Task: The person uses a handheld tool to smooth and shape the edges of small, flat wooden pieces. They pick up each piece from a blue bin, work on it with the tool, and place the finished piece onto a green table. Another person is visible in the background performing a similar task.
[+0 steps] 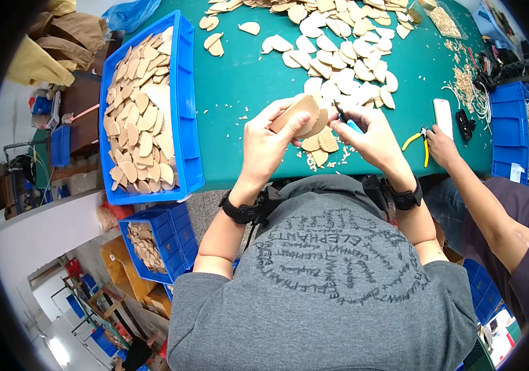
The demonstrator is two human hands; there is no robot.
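Note:
My left hand (266, 143) grips a small stack of flat tan wooden pieces (301, 114), holding it above the green table (240, 80). My right hand (368, 135) holds small cutters with a blue handle (346, 119), their dark jaws touching the right edge of the held stack. A few more tan pieces (321, 142) and small offcuts lie on the table just under my hands. Both wrists wear black bands.
A blue tray (184, 105) full of tan pieces sits at the table's left. Many pale pieces (345, 55) are spread across the far side. Another person's hand (441, 145) rests at the right by yellow-handled pliers (418, 143) and a white phone (443, 117). Blue bins (172, 241) stand below.

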